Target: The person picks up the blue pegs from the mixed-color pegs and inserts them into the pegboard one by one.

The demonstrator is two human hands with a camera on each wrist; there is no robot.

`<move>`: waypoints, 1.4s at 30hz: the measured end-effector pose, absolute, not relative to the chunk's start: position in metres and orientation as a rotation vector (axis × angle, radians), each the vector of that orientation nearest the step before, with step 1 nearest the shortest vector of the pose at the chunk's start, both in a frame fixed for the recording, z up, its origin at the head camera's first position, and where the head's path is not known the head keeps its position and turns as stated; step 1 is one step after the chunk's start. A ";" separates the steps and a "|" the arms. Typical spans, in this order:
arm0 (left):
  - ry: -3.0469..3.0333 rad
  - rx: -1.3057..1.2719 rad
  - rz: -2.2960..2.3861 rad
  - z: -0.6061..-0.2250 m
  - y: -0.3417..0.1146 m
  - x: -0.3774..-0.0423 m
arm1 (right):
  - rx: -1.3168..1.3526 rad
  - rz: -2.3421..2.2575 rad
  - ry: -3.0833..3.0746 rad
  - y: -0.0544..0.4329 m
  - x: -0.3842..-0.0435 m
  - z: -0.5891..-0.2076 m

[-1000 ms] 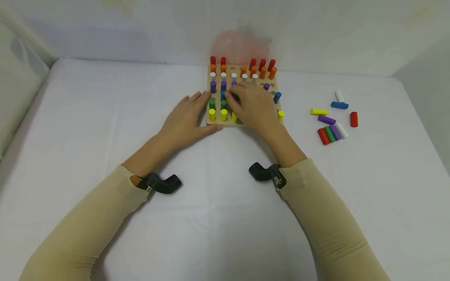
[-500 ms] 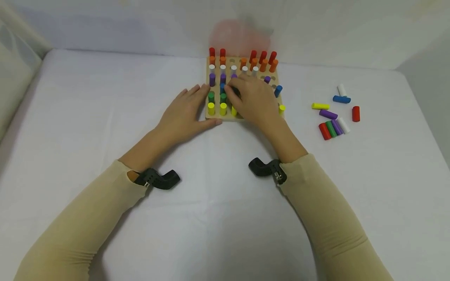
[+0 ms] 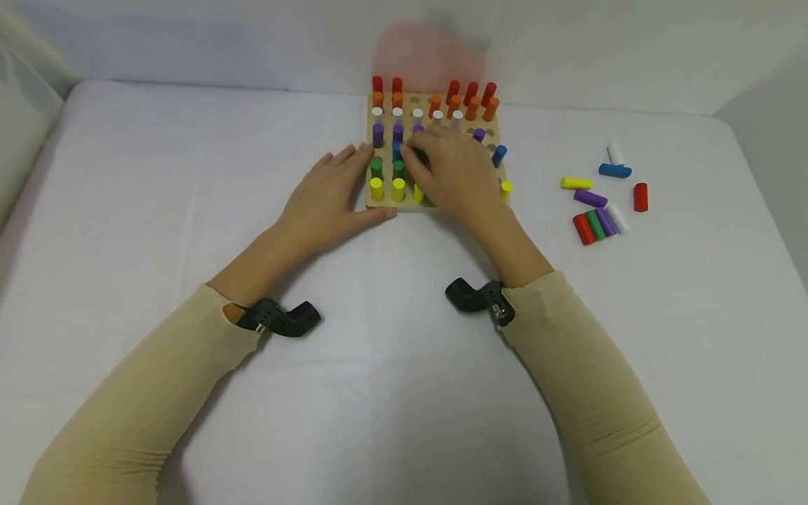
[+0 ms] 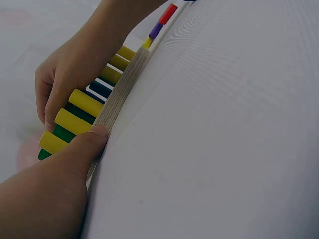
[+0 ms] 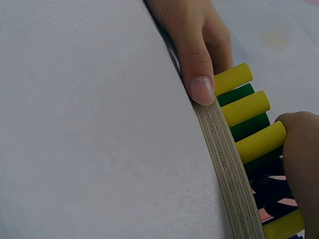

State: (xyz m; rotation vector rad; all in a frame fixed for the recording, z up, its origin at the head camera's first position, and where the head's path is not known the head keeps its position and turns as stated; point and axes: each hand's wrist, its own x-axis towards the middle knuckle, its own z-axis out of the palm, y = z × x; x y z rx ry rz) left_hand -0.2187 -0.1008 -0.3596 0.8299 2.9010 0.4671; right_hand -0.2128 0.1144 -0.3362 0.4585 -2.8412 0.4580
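Note:
A wooden pegboard (image 3: 413, 207) bears rows of upright coloured pegs. My left hand (image 3: 322, 193) rests along its left side, fingers extended; its thumb (image 5: 202, 89) lies against the front edge in the right wrist view. Over the middle of the board, my right hand (image 3: 457, 165) has thumb and index finger closed at a blue peg (image 3: 396, 151) in the second column, seemingly pinching it. Green pegs (image 3: 376, 167) and yellow pegs (image 3: 398, 189) stand nearer the front. The right palm hides several pegs and holes, as well as the exact contact at the fingertips.
To the board's right lie several loose pegs, including a yellow peg (image 3: 576, 183), a lone red peg (image 3: 640, 197) and a green peg (image 3: 595, 224). Red pegs (image 3: 471, 92) line the back row, close to the white wall (image 3: 568, 49). Some holes show bare wood.
The whole scene shifts slightly upward in the head view as the camera tilts. Both hands keep their places at the board, and the loose pegs stay as they were.

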 end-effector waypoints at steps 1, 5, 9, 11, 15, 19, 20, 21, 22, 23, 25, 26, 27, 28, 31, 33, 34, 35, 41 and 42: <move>2.899 0.830 0.467 -0.359 -0.101 -0.218 | 0.458 0.453 -2.840 0.114 -0.213 -0.336; 2.897 0.833 0.468 -0.358 -0.101 -0.218 | 0.460 0.446 -2.837 0.114 -0.212 -0.334; 2.896 0.833 0.465 -0.356 -0.101 -0.217 | 0.462 0.448 -2.831 0.113 -0.211 -0.333; 2.898 0.832 0.460 -0.355 -0.102 -0.217 | 0.459 0.448 -2.830 0.113 -0.211 -0.332; 2.898 0.831 0.463 -0.352 -0.102 -0.216 | 0.457 0.447 -2.832 0.113 -0.210 -0.329; 2.895 0.824 0.474 -0.349 -0.103 -0.215 | 0.461 0.452 -2.829 0.111 -0.209 -0.327; 2.895 0.821 0.472 -0.348 -0.104 -0.215 | 0.461 0.451 -2.828 0.111 -0.209 -0.327; 2.895 0.821 0.471 -0.348 -0.104 -0.215 | 0.461 0.451 -2.827 0.111 -0.208 -0.326; 2.894 0.820 0.471 -0.347 -0.104 -0.215 | 0.461 0.450 -2.827 0.110 -0.208 -0.325; 2.893 0.819 0.470 -0.347 -0.105 -0.215 | 0.460 0.450 -2.828 0.110 -0.208 -0.325; 2.892 0.819 0.467 -0.345 -0.106 -0.214 | 0.461 0.450 -2.831 0.109 -0.207 -0.323; 2.892 0.818 0.465 -0.345 -0.106 -0.214 | 0.460 0.450 -2.834 0.109 -0.207 -0.322; 2.892 0.815 0.465 -0.344 -0.107 -0.214 | 0.460 0.449 -2.836 0.108 -0.206 -0.321; 2.892 0.812 0.464 -0.343 -0.107 -0.214 | 0.460 0.448 -2.840 0.108 -0.206 -0.320; 2.890 0.799 0.458 -0.340 -0.108 -0.213 | 0.460 0.446 -2.846 0.106 -0.205 -0.316; 2.891 0.792 0.453 -0.339 -0.109 -0.212 | 0.460 0.440 -2.850 0.105 -0.204 -0.314; 2.890 0.791 0.451 -0.338 -0.110 -0.212 | 0.460 0.438 -2.854 0.104 -0.204 -0.313; 2.890 0.789 0.449 -0.337 -0.111 -0.212 | 0.459 0.437 -2.857 0.104 -0.203 -0.312; 2.896 0.777 0.449 -0.332 -0.114 -0.209 | 0.466 0.428 -2.857 0.100 -0.201 -0.307; 2.896 0.772 0.450 -0.332 -0.114 -0.208 | 0.470 0.431 -2.855 0.099 -0.201 -0.307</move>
